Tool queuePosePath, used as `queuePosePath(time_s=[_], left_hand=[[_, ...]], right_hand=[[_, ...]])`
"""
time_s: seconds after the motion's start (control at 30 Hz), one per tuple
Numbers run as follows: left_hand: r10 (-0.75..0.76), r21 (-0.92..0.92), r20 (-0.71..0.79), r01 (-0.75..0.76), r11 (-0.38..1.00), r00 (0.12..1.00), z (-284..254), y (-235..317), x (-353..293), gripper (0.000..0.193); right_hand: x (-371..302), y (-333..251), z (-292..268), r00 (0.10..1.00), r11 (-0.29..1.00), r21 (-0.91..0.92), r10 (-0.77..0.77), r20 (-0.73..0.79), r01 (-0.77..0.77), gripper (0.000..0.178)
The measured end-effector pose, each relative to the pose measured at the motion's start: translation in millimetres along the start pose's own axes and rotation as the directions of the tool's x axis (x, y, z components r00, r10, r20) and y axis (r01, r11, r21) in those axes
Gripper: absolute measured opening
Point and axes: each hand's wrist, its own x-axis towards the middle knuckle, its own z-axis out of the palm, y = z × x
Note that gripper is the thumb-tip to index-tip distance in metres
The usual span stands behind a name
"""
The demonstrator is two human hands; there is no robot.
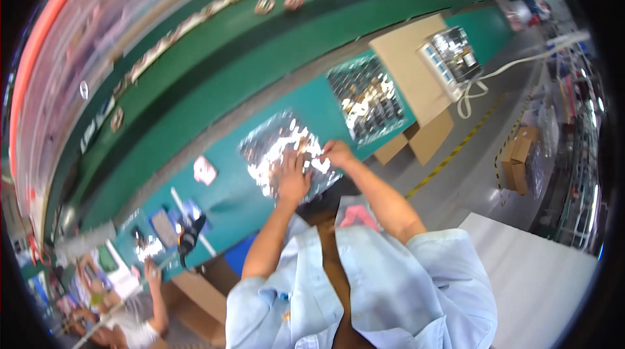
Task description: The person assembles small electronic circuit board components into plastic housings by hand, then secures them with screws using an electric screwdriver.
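A shiny, crinkled silver plastic sheet or bag [265,147] lies on the green bench top in front of me. Flat on its near part rests my left hand [293,180], fingers stretched out and spread. My right hand [336,153] is at the sheet's right edge, its fingers pinched together on the plastic. Glare and blur hide whatever is inside or under the sheet. Further right lies a clear blister tray [366,98] with many shiny pockets. Left of the sheet sits a small pink-and-white piece [205,170].
Behind the bench top runs a green conveyor belt [215,43] carrying small pink pieces [294,0]. A cardboard box [407,56] and a white power strip [439,72] with a cable stand to the right. A black-handled tool [189,238] is at left, near a co-worker's hand [152,272].
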Motion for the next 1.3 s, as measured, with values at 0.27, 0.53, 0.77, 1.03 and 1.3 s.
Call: queuePosePath(time_s=[0.27,0.53,0.77,1.03,1.3], left_hand=[[-0.231,-0.033,0.017,0.232,0.972,0.973,11.2,9.3,13.9,0.068],[-0.167,0.105,-0.024,0.168,0.98,0.986,16.7,11.5,10.3,0.065],[-0.166,0.104,-0.023,0.167,0.98,0.986,17.9,9.4,19.4,0.066],[-0.142,0.177,-0.039,0.146,0.973,0.989,27.6,2.5,18.9,0.067],[-0.122,0.167,-0.054,0.129,0.977,0.991,22.9,4.5,18.0,0.068]], right_hand=[[-30.1,-11.9,20.9,0.98,0.998,-0.019,-0.068,-0.185,0.065,0.024],[-26.7,-26.3,2.8,0.981,0.951,0.249,0.192,-0.016,-0.182,0.019],[-7.5,-21.1,4.3,0.981,0.964,0.191,0.194,-0.015,-0.187,0.026],[6.1,-13.8,3.3,0.992,0.986,0.103,0.127,0.009,-0.127,0.026],[-4.2,-24.9,2.7,0.994,0.994,-0.082,0.072,-0.079,-0.079,0.019]])
